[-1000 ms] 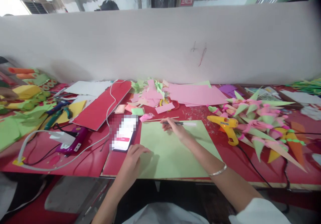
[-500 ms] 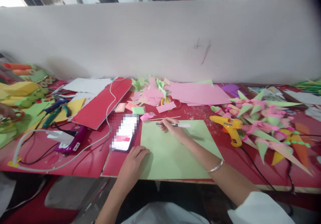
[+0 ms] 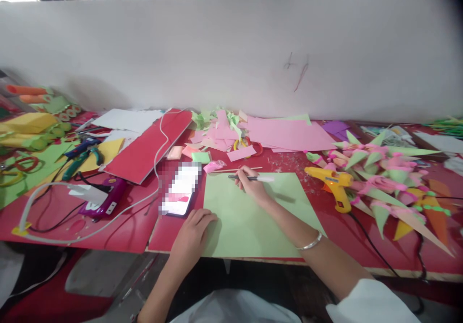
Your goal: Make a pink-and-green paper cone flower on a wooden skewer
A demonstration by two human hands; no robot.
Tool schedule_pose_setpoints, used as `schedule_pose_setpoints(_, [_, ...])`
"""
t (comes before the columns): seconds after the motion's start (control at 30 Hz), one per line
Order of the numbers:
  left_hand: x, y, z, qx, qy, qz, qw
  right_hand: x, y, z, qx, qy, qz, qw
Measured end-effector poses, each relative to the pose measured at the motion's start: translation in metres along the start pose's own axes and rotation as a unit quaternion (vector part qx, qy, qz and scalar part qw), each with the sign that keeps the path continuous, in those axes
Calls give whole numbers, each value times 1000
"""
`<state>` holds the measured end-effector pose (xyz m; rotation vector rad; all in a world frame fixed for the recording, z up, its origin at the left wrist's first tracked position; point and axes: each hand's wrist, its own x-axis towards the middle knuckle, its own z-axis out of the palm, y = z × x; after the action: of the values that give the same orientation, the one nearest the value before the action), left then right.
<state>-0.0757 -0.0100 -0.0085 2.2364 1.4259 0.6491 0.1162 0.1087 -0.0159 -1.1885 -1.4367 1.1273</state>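
Observation:
A light green sheet of paper [image 3: 260, 231] lies on the red table in front of me. My left hand [image 3: 195, 226] rests flat on its left edge, fingers stretched out and holding nothing. Near the sheet's top edge, my right hand [image 3: 251, 184] is closed around a pen [image 3: 265, 178], its tip pointing left. Whether the tip touches the paper is hard to tell. Just left of the sheet is a phone [image 3: 181, 188] with a blurred screen. A thin wooden stick [image 3: 237, 170] and a small pink packet [image 3: 214, 166] lie beyond the paper.
On the right are a yellow glue gun [image 3: 338, 188] and a heap of paper flowers [image 3: 379, 178]. Pink sheets [image 3: 289, 133] and scraps lie at the back. A purple power strip [image 3: 114, 200], a white cable and pliers [image 3: 81, 162] are on the left. A white partition [image 3: 217, 57] stands behind.
The view has shifted slightly. A co-worker's hand at the far left has gone out of view, and scissors show there now. My own hands have barely moved.

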Motion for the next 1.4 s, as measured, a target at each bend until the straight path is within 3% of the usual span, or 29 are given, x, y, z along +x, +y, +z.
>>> schedule_pose_setpoints(0.23, [0, 0, 0, 6, 8, 2, 1000, -4, -4, 1, -22, -27, -5, 999])
schedule_pose_setpoints(0.5, [1, -3, 2, 4, 38, 25, 999, -24, -15, -16, -11, -239, 12, 971])
schedule_pose_setpoints(0.57, [1, -4, 3, 5, 47, 28, 999, -22, -14, -19, -7, -223, 11, 975])
schedule_pose_setpoints(0.77, [0, -4, 4, 11, 53, 24, 998, -1, -2, -10, -2, -51, 17, 999])
schedule_pose_setpoints(0.9, [0, -4, 4, 13, 56, 27, 998, 2, 2, -3, -9, -37, 9, 999])
schedule_pose_setpoints(1.0, [1, -4, 4, 15, 63, 33, 997, -6, -1, -2, -9, -80, 1, 997])
schedule_pose_setpoints(1.1, [1, -3, 4, 20, 73, 33, 997, -18, -9, -5, -6, -166, 5, 986])
schedule_pose_setpoints(1.3, [-1, -4, 5, 20, 79, 32, 996, -35, -24, -25, -6, -353, 42, 935])
schedule_pose_setpoints(1.4, [-1, -5, 6, 19, 78, 27, 996, -31, -24, -26, -2, -335, 38, 941])
